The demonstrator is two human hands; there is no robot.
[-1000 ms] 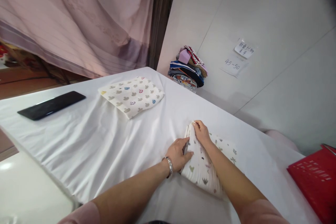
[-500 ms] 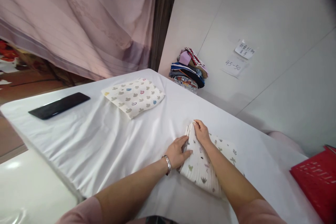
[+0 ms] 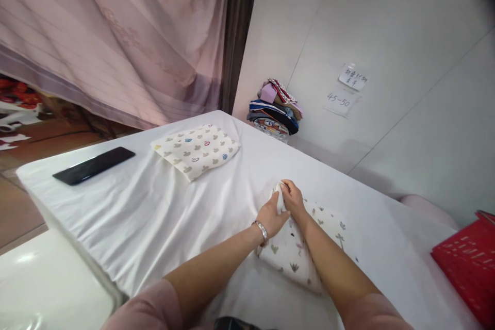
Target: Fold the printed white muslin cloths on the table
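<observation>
A white cloth printed with small plants [image 3: 284,255] lies partly folded on the table, its far corner gathered up between my hands. My right hand [image 3: 293,198] pinches that corner, fingers closed round the fabric. Close beside it, my left hand [image 3: 273,215], with a silver bracelet at the wrist, grips the cloth's near-left edge between thumb and fingers. Part of the cloth spreads out flat to the right beyond my right forearm. Farther left on the table rests a second folded cloth with a mushroom print [image 3: 197,149].
A black flat object [image 3: 94,165] lies at the table's left side. Folded fabrics [image 3: 274,111] are stacked by the wall at the far corner. A red bag [image 3: 467,263] stands at the right. Paper notes [image 3: 340,100] hang on the wall, and a pink curtain [image 3: 127,36] hangs behind.
My left hand has slid up along the cloth toward my right hand, so the two now nearly meet at the gathered corner. The view has shifted slightly.
</observation>
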